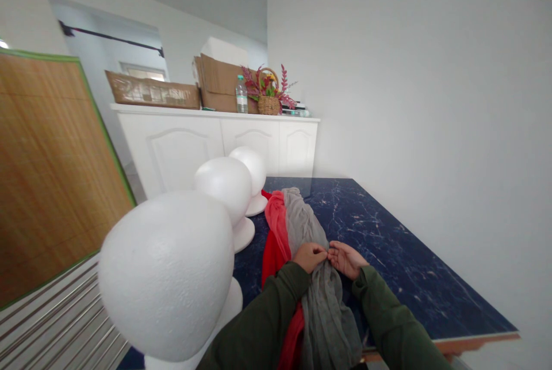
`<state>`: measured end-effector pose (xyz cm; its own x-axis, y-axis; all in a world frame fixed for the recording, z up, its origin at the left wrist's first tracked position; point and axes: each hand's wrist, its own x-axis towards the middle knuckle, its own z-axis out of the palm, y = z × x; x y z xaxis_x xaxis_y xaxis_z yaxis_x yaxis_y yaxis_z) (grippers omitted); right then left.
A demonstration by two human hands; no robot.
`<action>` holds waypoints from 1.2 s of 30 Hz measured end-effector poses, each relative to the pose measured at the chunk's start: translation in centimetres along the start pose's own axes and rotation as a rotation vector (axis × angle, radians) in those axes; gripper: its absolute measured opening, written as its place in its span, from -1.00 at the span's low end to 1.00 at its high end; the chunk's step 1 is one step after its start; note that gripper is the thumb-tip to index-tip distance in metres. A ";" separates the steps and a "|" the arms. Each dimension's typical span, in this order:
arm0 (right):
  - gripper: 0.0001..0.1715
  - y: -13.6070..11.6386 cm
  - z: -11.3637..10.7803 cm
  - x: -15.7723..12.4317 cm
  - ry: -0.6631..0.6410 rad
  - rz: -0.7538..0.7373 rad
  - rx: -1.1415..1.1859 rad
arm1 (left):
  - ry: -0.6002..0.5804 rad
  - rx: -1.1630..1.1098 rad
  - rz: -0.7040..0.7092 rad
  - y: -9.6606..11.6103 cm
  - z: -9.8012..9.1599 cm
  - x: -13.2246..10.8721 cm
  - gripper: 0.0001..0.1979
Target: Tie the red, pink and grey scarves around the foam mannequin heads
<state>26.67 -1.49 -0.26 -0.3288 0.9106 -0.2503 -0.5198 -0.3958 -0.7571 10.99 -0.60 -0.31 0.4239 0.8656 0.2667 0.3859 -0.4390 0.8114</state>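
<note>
A long grey scarf [302,218] lies in loose folds along the marble-patterned table, its near end hanging over the front edge. My left hand [309,257] rests on it, thumb and fingers pinched on the cloth. Facing it, my right hand [346,259] pinches the scarf's right edge, palm partly turned up. Their fingertips almost meet. Left of the grey cloth, and partly under it, is a red scarf [276,220] with lighter coral-red folds; my left forearm hides part of it.
Three white foam mannequin heads [166,272] stand in a row along the left of the dark blue table [401,278]. Behind is a white cabinet [185,151] bearing cardboard boxes [224,85], a bottle [242,95] and a flower basket [269,104]. A wall runs along the right.
</note>
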 end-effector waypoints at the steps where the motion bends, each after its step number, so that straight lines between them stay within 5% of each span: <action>1: -0.97 0.0 0.0 0.0 0.002 0.000 0.004 | 0.001 -0.001 0.001 0.0 0.0 0.0 -0.74; 28: -0.95 -0.1 0.2 -0.3 0.021 0.019 0.053 | 0.032 -0.007 -0.045 -0.3 0.2 0.1 -0.74; 36: -0.58 0.8 -0.2 0.2 -0.003 -0.079 -0.068 | 0.029 -0.008 -0.044 -0.1 0.1 0.0 -0.77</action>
<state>26.35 -1.65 -1.07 -0.2907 0.9385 -0.1864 -0.4895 -0.3133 -0.8137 11.02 -0.58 -0.47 0.3827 0.8907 0.2452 0.3968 -0.3982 0.8271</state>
